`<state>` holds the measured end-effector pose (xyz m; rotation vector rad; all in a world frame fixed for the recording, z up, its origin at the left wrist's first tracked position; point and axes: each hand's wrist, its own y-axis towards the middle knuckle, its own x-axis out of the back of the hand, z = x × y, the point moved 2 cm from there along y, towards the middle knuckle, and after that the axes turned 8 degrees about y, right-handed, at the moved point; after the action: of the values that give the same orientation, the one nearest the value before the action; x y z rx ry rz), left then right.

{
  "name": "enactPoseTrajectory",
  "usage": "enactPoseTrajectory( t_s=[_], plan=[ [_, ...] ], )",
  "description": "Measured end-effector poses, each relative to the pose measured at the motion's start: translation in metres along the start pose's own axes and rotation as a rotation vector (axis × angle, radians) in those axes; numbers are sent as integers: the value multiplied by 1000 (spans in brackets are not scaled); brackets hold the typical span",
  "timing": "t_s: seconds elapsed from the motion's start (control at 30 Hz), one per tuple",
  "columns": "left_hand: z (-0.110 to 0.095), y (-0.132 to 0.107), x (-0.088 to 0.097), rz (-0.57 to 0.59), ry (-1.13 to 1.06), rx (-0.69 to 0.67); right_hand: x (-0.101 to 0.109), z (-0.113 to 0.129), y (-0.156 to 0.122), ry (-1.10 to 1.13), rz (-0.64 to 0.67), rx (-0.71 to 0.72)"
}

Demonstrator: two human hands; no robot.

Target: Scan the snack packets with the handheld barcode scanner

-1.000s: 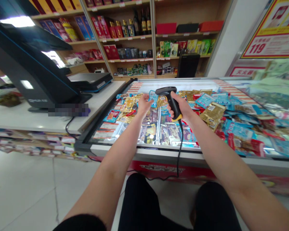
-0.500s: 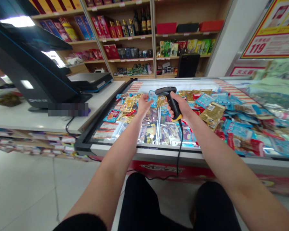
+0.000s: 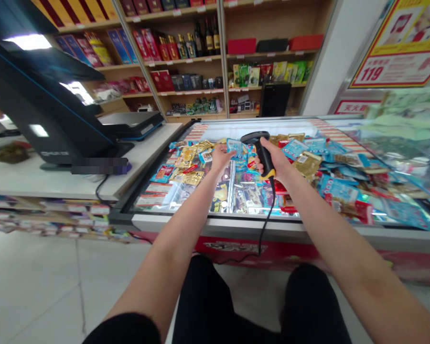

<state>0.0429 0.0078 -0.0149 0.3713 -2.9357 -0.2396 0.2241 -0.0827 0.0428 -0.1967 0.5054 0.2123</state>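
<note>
Between the thumb and fingers of my left hand [image 3: 222,156] is a light blue snack packet [image 3: 234,147], raised above the glass freezer top [image 3: 157,203]. My right hand [image 3: 275,160] is wrapped round the handle of a black and yellow barcode scanner [image 3: 263,152]. The scanner's head points left, close to the packet. Its black cord [image 3: 268,215] hangs down over the freezer's front edge. Gold packets [image 3: 188,156] lie just left of my left hand. Beyond my right hand spreads a bigger heap of blue, gold and red packets [image 3: 338,188].
On the left, a white counter [image 3: 68,184] carries a dark checkout machine [image 3: 57,110] and a flat weighing scale [image 3: 132,119]. Shelves [image 3: 186,62] with boxes, bottles and bags stand behind the freezer. A red and yellow poster [image 3: 394,52] is at the right.
The scanner and my right hand have shifted slightly right in view. My left hand with the blue packet has also moved a little right, and the packet now shows more of its face.
</note>
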Motion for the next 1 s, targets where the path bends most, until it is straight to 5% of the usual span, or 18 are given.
enactPoseTrajectory(
  t_s=[0.17, 0.33, 0.5, 0.63, 0.83, 1.0],
  plan=[
    [-41, -20, -55, 165, -144, 122, 29, 30, -27, -39, -129, 107],
    [-84, -32, -128, 345, -300, 104, 63, 66, -49, -40, -216, 245],
    [-85, -34, -170, 344, -19, -82, 89, 78, -65, 9, -272, 270],
    [-66, -31, -153, 242, 269, -304, 98, 70, -66, 25, -285, 205],
    [-45, -11, -79, 21, 730, -402, 84, 55, -50, -4, -242, 180],
    [-19, 12, -23, -47, 980, -246, 54, 38, -31, -18, -195, 111]
  ],
)
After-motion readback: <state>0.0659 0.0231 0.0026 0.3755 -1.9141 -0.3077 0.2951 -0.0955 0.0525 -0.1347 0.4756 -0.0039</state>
